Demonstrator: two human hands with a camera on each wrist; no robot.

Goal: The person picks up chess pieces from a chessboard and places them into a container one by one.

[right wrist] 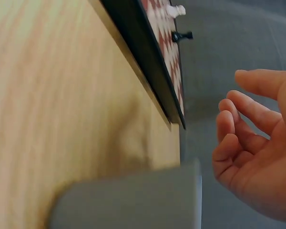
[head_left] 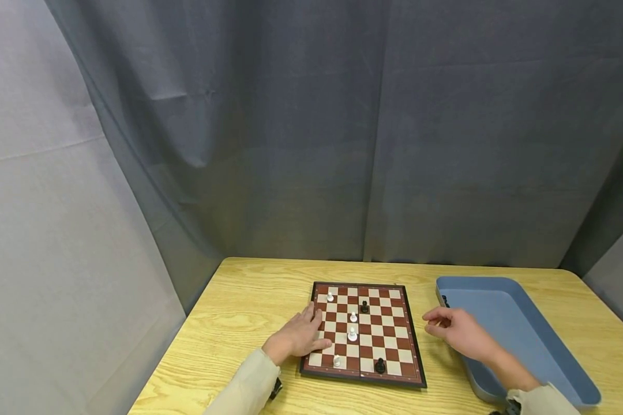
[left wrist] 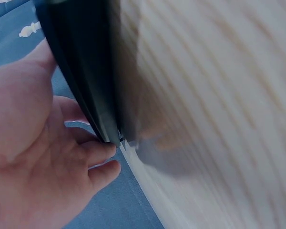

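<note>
A chessboard [head_left: 389, 325] with red and cream squares and a dark frame lies on the table. My left hand [head_left: 298, 334] rests along the board's left edge, fingers spread over it; in the left wrist view, that hand [left wrist: 47, 143] touches the dark frame [left wrist: 81, 67]. On the board stand several white pieces, among them a white pawn [head_left: 352, 334], plus a black piece [head_left: 364, 307] towards the far side and another black piece [head_left: 381, 366] near the front edge. My right hand [head_left: 462, 331] hovers between board and tray; loosely bent fingers and nothing held show in the right wrist view [right wrist: 257, 129].
On the right lies a shallow blue-grey tray [head_left: 566, 369], partly under my right forearm. Small black pieces [head_left: 445, 301] sit at its left inner side. The wooden table [head_left: 228, 323] meets a grey curtain [head_left: 301, 144] behind and pale cloth [head_left: 57, 259] at the left.
</note>
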